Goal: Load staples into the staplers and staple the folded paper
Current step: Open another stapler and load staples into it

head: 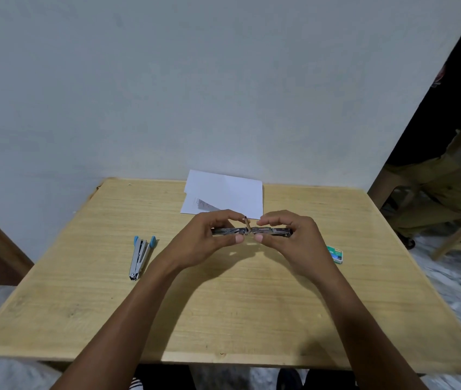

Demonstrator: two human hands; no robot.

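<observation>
While my left hand (pixel 209 235) and right hand (pixel 282 235) pinch the opened stapler (pixel 251 231) flat above the table (pixel 223 305), item: keep it level, channel up. Blue stapler (pixel 141 257) lies left; staple box (pixel 335 254) right; folded paper (pixel 223 195) beyond.

View: one head-worn wide-angle camera, no second view to overlap.
Position: above the near edge of the table (pixel 223 319), over the person's own forearms.
Facing: forward and down, toward the wall (pixel 167 80) behind the table.
Nearness: close; left hand (pixel 209 235) and right hand (pixel 288 235) sit mid-frame.
Coverage: whole tabletop, floor at both sides, a seated person (pixel 443 170) at the right edge.
Distortion: straight edges bow outward.
</observation>
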